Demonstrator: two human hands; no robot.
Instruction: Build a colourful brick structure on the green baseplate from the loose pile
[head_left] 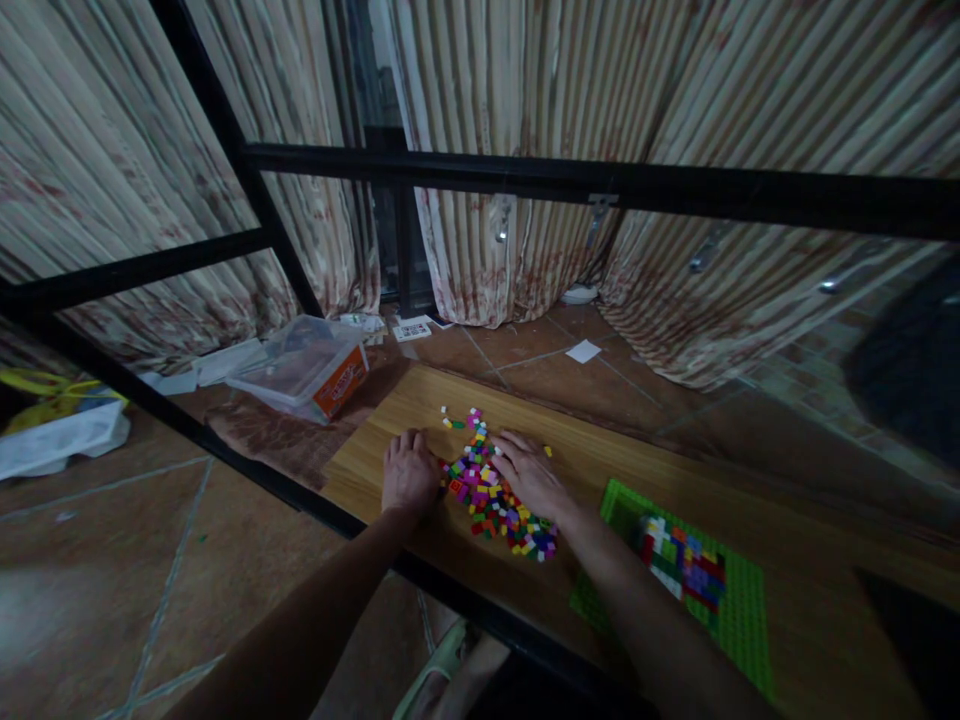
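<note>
A heap of small multicoloured toy building bricks [491, 490] lies loose on a wooden tabletop [600, 455]. My left hand [411, 475] rests on the wood at the heap's left edge, its fingers bent down and slightly apart, the thumb side partly hidden. Across the heap's right side lies my right hand [527, 474], fingers stretched out over the bricks, with no brick visibly gripped. To the right, a green baseplate [742, 620] carries a mosaic of attached bricks [686, 565]; my right forearm covers part of the plate.
A clear plastic bin [300, 365] with an orange label stands on a brown cloth [251, 440] beyond the table's left end. Black metal bars [480, 170] cross in front of patterned curtains [525, 90]. A white paper [583, 351] lies on the tiled floor.
</note>
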